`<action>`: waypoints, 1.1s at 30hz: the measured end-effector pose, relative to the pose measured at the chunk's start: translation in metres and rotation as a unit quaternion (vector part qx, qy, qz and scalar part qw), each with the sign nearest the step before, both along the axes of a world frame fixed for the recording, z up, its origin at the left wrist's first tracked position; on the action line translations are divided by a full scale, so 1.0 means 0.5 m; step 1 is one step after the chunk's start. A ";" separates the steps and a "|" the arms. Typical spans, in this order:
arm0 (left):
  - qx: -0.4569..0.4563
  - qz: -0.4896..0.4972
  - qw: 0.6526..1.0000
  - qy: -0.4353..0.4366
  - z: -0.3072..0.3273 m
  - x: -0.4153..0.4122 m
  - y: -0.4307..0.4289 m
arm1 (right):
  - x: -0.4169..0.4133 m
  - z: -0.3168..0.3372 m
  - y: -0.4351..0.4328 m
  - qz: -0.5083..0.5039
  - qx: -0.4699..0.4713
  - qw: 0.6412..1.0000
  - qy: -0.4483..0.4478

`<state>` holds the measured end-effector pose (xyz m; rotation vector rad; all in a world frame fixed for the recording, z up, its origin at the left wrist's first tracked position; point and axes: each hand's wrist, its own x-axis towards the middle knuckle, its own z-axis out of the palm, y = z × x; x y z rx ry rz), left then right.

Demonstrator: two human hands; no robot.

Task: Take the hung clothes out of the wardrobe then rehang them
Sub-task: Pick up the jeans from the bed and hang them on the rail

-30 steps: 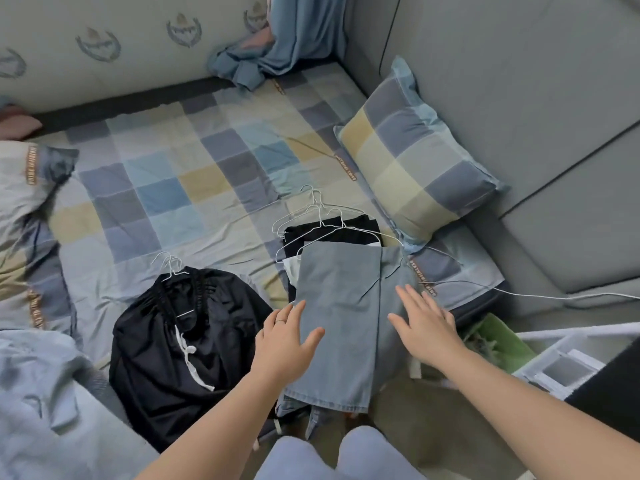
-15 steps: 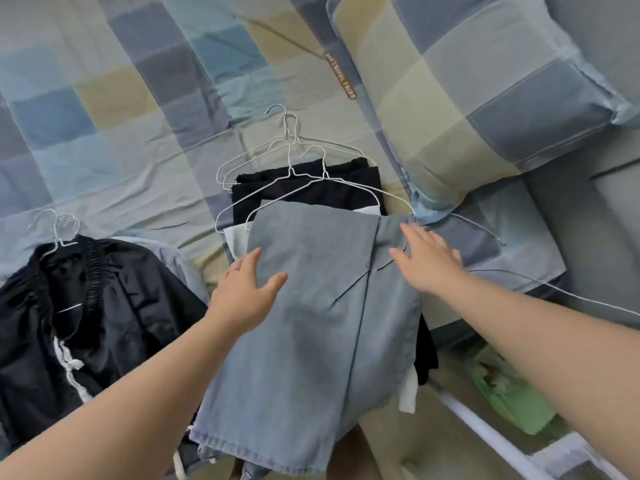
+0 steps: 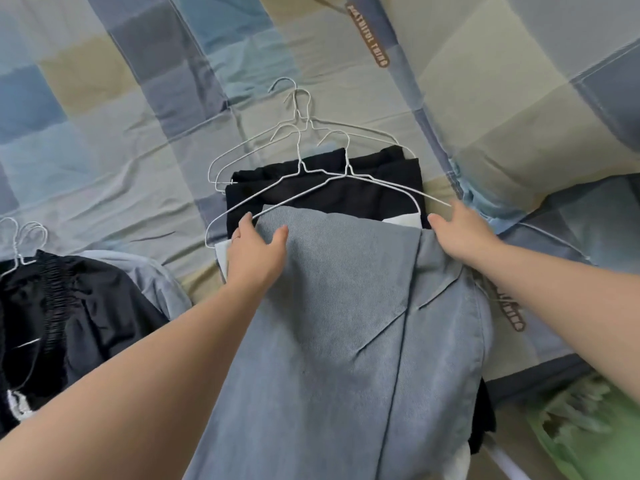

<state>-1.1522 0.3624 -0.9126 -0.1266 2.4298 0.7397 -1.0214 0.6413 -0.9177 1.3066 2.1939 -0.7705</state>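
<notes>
Touching grey trousers (image 3: pixel 329 323) — both hands (image 3: pixel 254 249) (image 3: pixel 460 233)

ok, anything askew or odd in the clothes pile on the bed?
The wire hangers lie crossed over each other, hooks bunched together, atop the black garment. The grey-blue garment droops over the edge of the bed. Nothing looks damaged.

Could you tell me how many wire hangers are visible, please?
6: four stacked hangers on the folded black clothes mid-frame, two left hangers on the black garment; others may be hidden.
</notes>
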 end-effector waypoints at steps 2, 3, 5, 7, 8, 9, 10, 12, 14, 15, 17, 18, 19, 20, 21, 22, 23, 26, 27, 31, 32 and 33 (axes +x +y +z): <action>0.006 0.017 1.000 0.001 0.003 -0.006 0.008 | -0.006 -0.003 0.004 -0.023 0.004 1.000 0.015; 0.010 0.023 1.000 0.000 0.006 -0.009 0.011 | -0.008 0.001 0.006 -0.035 0.003 0.999 0.022; 0.015 0.030 0.999 0.002 0.017 -0.014 0.015 | -0.009 0.015 0.008 -0.057 0.003 0.998 0.035; 0.027 0.033 0.999 0.010 0.034 -0.018 0.021 | -0.005 0.039 0.013 -0.071 0.005 0.996 0.056; 0.037 0.037 0.999 0.013 0.044 -0.021 0.025 | -0.002 0.053 0.016 -0.079 0.004 0.995 0.069; 0.044 0.043 0.998 0.016 0.055 -0.023 0.030 | 0.003 0.068 0.018 -0.088 0.000 0.992 0.086; 0.047 0.050 0.997 0.019 0.068 -0.025 0.033 | 0.008 0.082 0.019 -0.097 -0.007 0.989 0.107; 0.050 0.064 0.997 0.019 0.097 -0.026 0.040 | 0.018 0.116 0.019 -0.119 -0.011 0.983 0.141; 0.061 0.068 0.995 0.028 0.128 -0.025 0.041 | 0.032 0.154 0.014 -0.147 -0.016 0.973 0.178; 0.067 0.070 0.995 0.034 0.146 -0.025 0.038 | 0.040 0.174 0.009 -0.167 -0.025 0.965 0.201; 0.074 0.069 0.994 0.043 0.183 -0.023 0.027 | 0.060 0.213 -0.005 -0.215 -0.039 0.944 0.246; 0.076 0.067 0.994 0.047 0.201 -0.023 0.019 | 0.069 0.232 -0.012 -0.237 -0.046 0.934 0.264; 0.080 0.065 0.993 0.052 0.220 -0.023 0.010 | 0.078 0.254 -0.022 -0.254 -0.054 0.924 0.282; 0.086 0.064 0.993 0.055 0.238 -0.023 -0.001 | 0.087 0.274 -0.033 -0.269 -0.060 0.914 0.298; 0.092 0.063 0.992 0.056 0.258 -0.020 -0.012 | 0.096 0.296 -0.045 -0.280 -0.065 0.906 0.311; 0.098 0.065 0.991 0.055 0.273 -0.017 -0.022 | 0.105 0.316 -0.058 -0.294 -0.069 0.899 0.317; 0.105 0.065 0.991 0.056 0.297 -0.011 -0.037 | 0.117 0.345 -0.075 -0.302 -0.070 0.895 0.321; 0.124 0.072 0.988 0.062 0.353 0.011 -0.080 | 0.154 0.422 -0.128 -0.305 -0.066 0.891 0.331; 0.133 0.071 0.987 0.062 0.379 0.023 -0.099 | 0.172 0.450 -0.151 -0.308 -0.063 0.887 0.339; 0.158 0.048 0.984 0.063 0.481 0.077 -0.178 | 0.245 0.566 -0.253 -0.362 -0.045 0.851 0.379; 0.166 0.039 0.983 0.062 0.509 0.090 -0.197 | 0.266 0.596 -0.281 -0.377 -0.040 0.840 0.389; 0.174 0.033 0.982 0.062 0.538 0.103 -0.216 | 0.287 0.627 -0.310 -0.386 -0.033 0.832 0.397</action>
